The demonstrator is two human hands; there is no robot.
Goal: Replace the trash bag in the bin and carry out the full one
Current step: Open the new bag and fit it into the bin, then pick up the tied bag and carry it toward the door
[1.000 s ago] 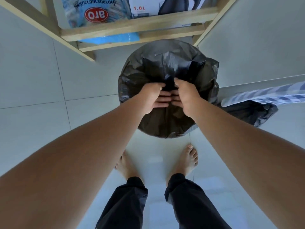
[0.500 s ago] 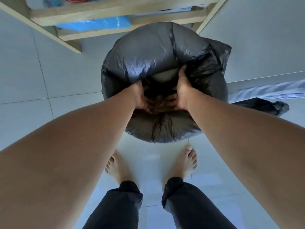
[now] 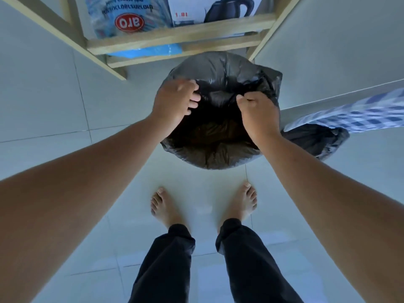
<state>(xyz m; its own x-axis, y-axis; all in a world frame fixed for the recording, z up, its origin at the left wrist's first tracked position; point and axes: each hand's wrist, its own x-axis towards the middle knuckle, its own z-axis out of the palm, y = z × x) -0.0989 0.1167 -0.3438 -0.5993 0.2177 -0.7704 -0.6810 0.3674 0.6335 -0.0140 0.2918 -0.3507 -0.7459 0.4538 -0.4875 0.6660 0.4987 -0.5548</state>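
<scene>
A pale tiled floor [image 3: 54, 110] fills most of the view, with a light wall on the right. At the top stands a wooden shelf [image 3: 181, 35] holding a blue-and-white packet [image 3: 129, 18] and a kettle box [image 3: 218, 9], the print seen upside down from here.

Just in front of the shelf's lower rail sits the bin, wholly wrapped in a black trash bag [image 3: 218, 68]; the bin's own wall cannot be made out under the plastic. The bag's film puffs up around the rim and its mouth is open, dark inside. To the right of it, on the floor, lies a second dark bag [image 3: 317, 141], touching or nearly touching the first, partly covered by a blue checked cloth [image 3: 360, 114].

Two bare forearms reach down from the lower corners. Two bare feet [image 3: 166, 206] in dark trouser cuffs stand on the tiles just short of the bin.

The left hand [image 3: 175, 101] is at the bag's left rim, fingers curled onto the plastic; it is blurred, so how firm the grip is cannot be told. The right hand [image 3: 258, 112] is at the right rim, closed into a fist pinching a fold of the film. The hands are apart, with the open mouth of the bag between them.
</scene>
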